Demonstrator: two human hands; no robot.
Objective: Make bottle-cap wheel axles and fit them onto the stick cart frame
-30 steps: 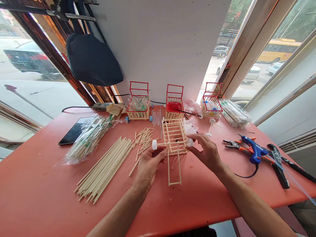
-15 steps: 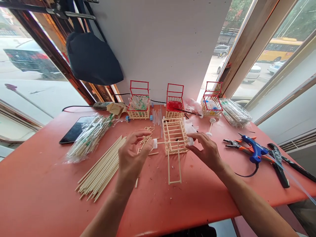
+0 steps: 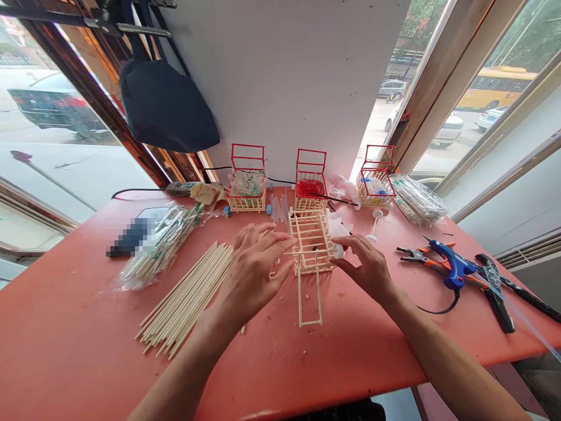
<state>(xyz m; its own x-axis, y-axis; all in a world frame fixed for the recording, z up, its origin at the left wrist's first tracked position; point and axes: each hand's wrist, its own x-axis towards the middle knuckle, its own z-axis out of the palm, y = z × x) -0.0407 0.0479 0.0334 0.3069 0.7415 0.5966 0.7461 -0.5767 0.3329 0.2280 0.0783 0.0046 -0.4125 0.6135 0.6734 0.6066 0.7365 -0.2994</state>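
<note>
A thin wooden stick (image 3: 302, 252) with white bottle caps on its ends lies crosswise over a small wooden stick frame (image 3: 313, 231). My left hand (image 3: 260, 263) curls round the stick's left end, thumb below and fingers above, hiding the cap there. At the other end, my right hand (image 3: 366, 263) pinches the white bottle cap (image 3: 338, 251) between thumb and fingers. A long rectangular stick loop (image 3: 310, 323) reaches from the frame toward me over the red tabletop (image 3: 280, 374).
Bare wooden sticks (image 3: 186, 301) and a plastic-wrapped bundle (image 3: 160, 248) lie left. Three red-topped stick baskets stand behind, including the middle basket (image 3: 310, 190). At right are a blue glue gun (image 3: 456, 266), pliers (image 3: 414, 254) and a capped axle (image 3: 374, 225).
My left hand has shifted right and turned, its fingers now covering the left white cap that showed before. My right hand, the stick and the frame hold about the same place.
</note>
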